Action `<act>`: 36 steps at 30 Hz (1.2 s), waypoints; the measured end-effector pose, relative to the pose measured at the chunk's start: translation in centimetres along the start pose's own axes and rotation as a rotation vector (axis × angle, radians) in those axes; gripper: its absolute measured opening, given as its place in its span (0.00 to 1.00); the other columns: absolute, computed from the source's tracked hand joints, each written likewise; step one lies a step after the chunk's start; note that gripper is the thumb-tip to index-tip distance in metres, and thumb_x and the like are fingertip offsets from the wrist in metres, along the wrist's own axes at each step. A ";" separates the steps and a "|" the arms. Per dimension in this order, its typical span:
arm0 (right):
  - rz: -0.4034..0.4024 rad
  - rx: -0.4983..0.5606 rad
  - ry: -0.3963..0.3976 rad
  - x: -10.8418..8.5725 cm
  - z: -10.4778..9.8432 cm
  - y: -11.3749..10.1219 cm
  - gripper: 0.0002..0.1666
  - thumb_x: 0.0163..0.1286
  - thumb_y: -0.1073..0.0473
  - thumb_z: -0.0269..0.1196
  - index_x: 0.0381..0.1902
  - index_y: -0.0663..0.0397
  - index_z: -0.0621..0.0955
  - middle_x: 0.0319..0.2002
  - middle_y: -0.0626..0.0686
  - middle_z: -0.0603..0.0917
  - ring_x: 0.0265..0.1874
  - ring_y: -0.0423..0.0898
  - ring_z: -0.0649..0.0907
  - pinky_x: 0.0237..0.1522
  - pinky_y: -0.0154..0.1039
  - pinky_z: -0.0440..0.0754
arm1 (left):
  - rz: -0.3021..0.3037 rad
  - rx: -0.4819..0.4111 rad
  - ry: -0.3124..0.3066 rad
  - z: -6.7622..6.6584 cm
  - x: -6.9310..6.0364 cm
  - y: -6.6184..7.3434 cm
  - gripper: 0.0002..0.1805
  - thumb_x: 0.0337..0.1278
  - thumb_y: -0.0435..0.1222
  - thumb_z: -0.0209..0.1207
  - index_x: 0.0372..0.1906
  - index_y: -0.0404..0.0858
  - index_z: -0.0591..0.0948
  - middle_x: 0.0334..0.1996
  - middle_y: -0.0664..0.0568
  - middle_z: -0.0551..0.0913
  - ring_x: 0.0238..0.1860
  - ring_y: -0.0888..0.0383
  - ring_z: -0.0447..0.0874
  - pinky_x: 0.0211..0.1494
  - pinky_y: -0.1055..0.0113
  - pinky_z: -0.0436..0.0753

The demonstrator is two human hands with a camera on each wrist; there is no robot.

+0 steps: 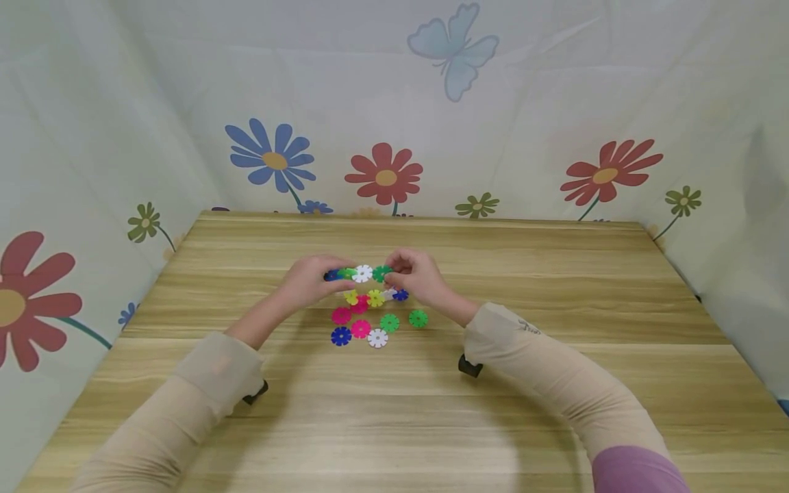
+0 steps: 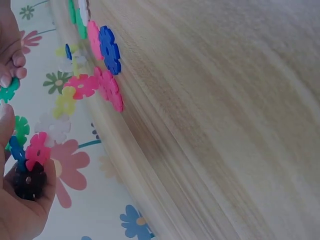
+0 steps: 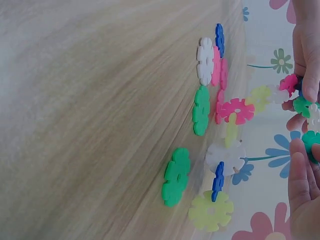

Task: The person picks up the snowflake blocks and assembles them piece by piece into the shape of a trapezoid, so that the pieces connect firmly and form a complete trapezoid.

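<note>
In the head view my left hand (image 1: pixel 313 277) holds a row of flower-shaped plastic discs, with a white disc (image 1: pixel 362 274) at its right end. The left wrist view shows a black disc (image 2: pixel 29 181) within this hand, beside a blue disc (image 2: pixel 17 151) and a pink disc (image 2: pixel 38 150). My right hand (image 1: pixel 419 277) pinches a green disc (image 1: pixel 380 274) against the white one; whether they interlock I cannot tell. Nearer me, a joined group of pink, yellow, white and blue discs, including a yellow disc (image 1: pixel 375 298), stands up from the table.
Loose discs lie flat nearer me: a blue disc (image 1: pixel 341 336), a pink disc (image 1: pixel 361 329), a white disc (image 1: pixel 378 338) and two green ones, the outer green disc (image 1: pixel 418 318) farthest right. The wooden table (image 1: pixel 555 274) ends at a flower-printed curtain (image 1: pixel 518 123).
</note>
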State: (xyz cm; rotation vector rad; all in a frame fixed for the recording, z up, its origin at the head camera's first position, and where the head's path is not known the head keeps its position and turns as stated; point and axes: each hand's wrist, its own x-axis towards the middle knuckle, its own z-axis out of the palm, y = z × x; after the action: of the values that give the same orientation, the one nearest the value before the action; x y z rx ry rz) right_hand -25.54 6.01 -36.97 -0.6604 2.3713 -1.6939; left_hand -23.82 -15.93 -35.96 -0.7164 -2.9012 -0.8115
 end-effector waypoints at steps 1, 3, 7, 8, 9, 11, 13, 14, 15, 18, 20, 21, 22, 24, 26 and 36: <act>0.000 0.001 0.001 0.0 0.0 -0.1 0.05 0.58 0.71 0.58 0.33 0.66 0.76 0.28 0.61 0.80 0.24 0.45 0.81 0.30 0.42 0.82 | 0.005 0.018 0.003 0.0 0.0 0.1 0.22 0.46 0.46 0.62 0.48 0.41 0.79 0.45 0.48 0.81 0.47 0.51 0.78 0.50 0.57 0.77; 0.004 0.009 0.004 -0.1 0.1 -0.2 0.05 0.57 0.72 0.58 0.33 0.66 0.76 0.28 0.62 0.80 0.24 0.44 0.81 0.31 0.43 0.82 | 0.009 0.048 0.010 0.1 0.0 0.2 0.22 0.46 0.46 0.62 0.48 0.42 0.79 0.45 0.48 0.82 0.48 0.51 0.78 0.50 0.56 0.77; 0.006 0.008 0.008 -0.2 0.1 -0.3 0.05 0.57 0.72 0.58 0.33 0.66 0.76 0.28 0.62 0.80 0.25 0.47 0.81 0.31 0.41 0.82 | 0.011 0.097 0.019 0.1 0.0 0.5 0.22 0.46 0.47 0.62 0.48 0.42 0.79 0.44 0.49 0.82 0.47 0.51 0.79 0.50 0.57 0.77; 0.006 0.007 0.007 -0.2 0.1 -0.3 0.05 0.57 0.72 0.58 0.33 0.66 0.76 0.28 0.61 0.80 0.26 0.49 0.82 0.30 0.40 0.82 | 0.015 0.112 0.022 0.1 0.1 0.6 0.22 0.46 0.47 0.61 0.48 0.42 0.79 0.44 0.49 0.82 0.47 0.51 0.79 0.49 0.57 0.77; 0.006 0.007 0.005 -0.2 0.1 -0.3 0.05 0.57 0.72 0.58 0.33 0.66 0.76 0.28 0.62 0.80 0.26 0.51 0.82 0.30 0.39 0.82 | 0.024 0.125 0.026 0.1 0.0 0.7 0.22 0.46 0.47 0.62 0.48 0.42 0.79 0.44 0.48 0.82 0.46 0.51 0.79 0.49 0.57 0.77; 0.006 0.006 0.002 -0.2 0.1 -0.3 0.05 0.57 0.72 0.58 0.33 0.66 0.76 0.28 0.62 0.80 0.28 0.55 0.82 0.29 0.37 0.81 | 0.036 0.148 0.036 0.1 0.0 0.7 0.21 0.46 0.46 0.62 0.47 0.42 0.80 0.43 0.49 0.83 0.45 0.51 0.80 0.48 0.57 0.78; 0.006 0.012 0.000 -0.3 0.0 -0.3 0.04 0.57 0.73 0.58 0.33 0.67 0.75 0.28 0.62 0.80 0.29 0.57 0.81 0.29 0.38 0.81 | 0.043 0.165 0.044 0.1 0.0 0.8 0.21 0.45 0.46 0.62 0.46 0.42 0.80 0.42 0.49 0.83 0.44 0.52 0.81 0.47 0.58 0.78; 0.008 0.015 0.001 -0.3 0.0 -0.2 0.05 0.57 0.73 0.57 0.33 0.67 0.75 0.28 0.62 0.80 0.30 0.57 0.81 0.30 0.39 0.82 | 0.045 0.169 0.046 0.1 0.0 0.9 0.20 0.45 0.46 0.62 0.46 0.41 0.80 0.41 0.49 0.83 0.44 0.52 0.81 0.47 0.58 0.78; 0.011 0.019 0.003 -0.3 0.0 -0.2 0.05 0.57 0.73 0.57 0.33 0.67 0.75 0.28 0.62 0.80 0.29 0.57 0.81 0.31 0.42 0.82 | 0.045 0.171 0.047 0.1 0.0 0.9 0.20 0.45 0.45 0.62 0.46 0.41 0.81 0.41 0.49 0.83 0.44 0.52 0.81 0.47 0.58 0.78; 0.014 0.022 0.010 -0.3 -0.1 -0.3 0.05 0.57 0.73 0.57 0.34 0.67 0.76 0.28 0.62 0.80 0.28 0.54 0.81 0.34 0.47 0.81 | 0.034 0.174 0.039 0.1 0.1 0.9 0.20 0.45 0.46 0.62 0.46 0.42 0.81 0.42 0.49 0.83 0.44 0.52 0.81 0.47 0.58 0.78; 0.012 0.015 0.014 -0.3 -0.1 -0.4 0.05 0.57 0.73 0.57 0.33 0.66 0.76 0.28 0.62 0.80 0.27 0.51 0.81 0.34 0.48 0.81 | 0.026 0.167 0.031 0.1 0.1 1.0 0.21 0.45 0.46 0.62 0.46 0.42 0.81 0.42 0.49 0.83 0.45 0.52 0.80 0.48 0.58 0.78; 0.008 0.009 0.014 -0.3 -0.2 -0.4 0.05 0.57 0.72 0.57 0.34 0.67 0.76 0.28 0.62 0.80 0.27 0.50 0.81 0.34 0.46 0.81 | 0.022 0.164 0.028 0.1 0.1 1.0 0.21 0.45 0.46 0.62 0.46 0.42 0.80 0.42 0.49 0.83 0.45 0.52 0.80 0.48 0.58 0.78; 0.005 0.000 0.013 -0.3 -0.2 -0.4 0.05 0.57 0.72 0.57 0.34 0.66 0.76 0.28 0.62 0.80 0.27 0.50 0.81 0.33 0.44 0.81 | 0.018 0.160 0.025 0.1 0.1 1.0 0.21 0.45 0.46 0.62 0.46 0.42 0.80 0.42 0.49 0.83 0.45 0.52 0.80 0.48 0.58 0.78; -0.002 -0.015 0.009 -0.3 -0.2 -0.5 0.05 0.57 0.72 0.57 0.33 0.66 0.76 0.28 0.62 0.80 0.27 0.49 0.81 0.31 0.38 0.81 | 0.011 0.153 0.018 0.0 0.0 1.1 0.21 0.45 0.46 0.62 0.46 0.42 0.80 0.43 0.49 0.83 0.45 0.52 0.80 0.48 0.58 0.78; -0.009 -0.034 0.005 -0.4 -0.2 -0.5 0.05 0.57 0.72 0.58 0.34 0.66 0.76 0.29 0.62 0.80 0.28 0.49 0.81 0.29 0.33 0.81 | 0.009 0.147 0.013 0.0 0.0 1.1 0.21 0.45 0.46 0.62 0.47 0.42 0.80 0.43 0.49 0.83 0.45 0.52 0.80 0.48 0.57 0.78; -0.024 -0.077 0.001 -0.4 0.0 -0.3 0.05 0.57 0.70 0.59 0.33 0.65 0.76 0.29 0.60 0.80 0.27 0.44 0.80 0.30 0.32 0.81 | 0.025 0.132 0.012 0.0 0.1 1.0 0.20 0.45 0.46 0.62 0.46 0.43 0.81 0.41 0.50 0.83 0.43 0.53 0.81 0.46 0.59 0.79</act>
State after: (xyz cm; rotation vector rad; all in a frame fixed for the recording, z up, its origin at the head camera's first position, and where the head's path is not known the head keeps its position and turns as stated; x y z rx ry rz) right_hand -25.08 6.12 -36.74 -0.7030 2.4494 -1.6195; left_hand -23.48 -15.13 -35.52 -0.7309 -2.8956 -0.6127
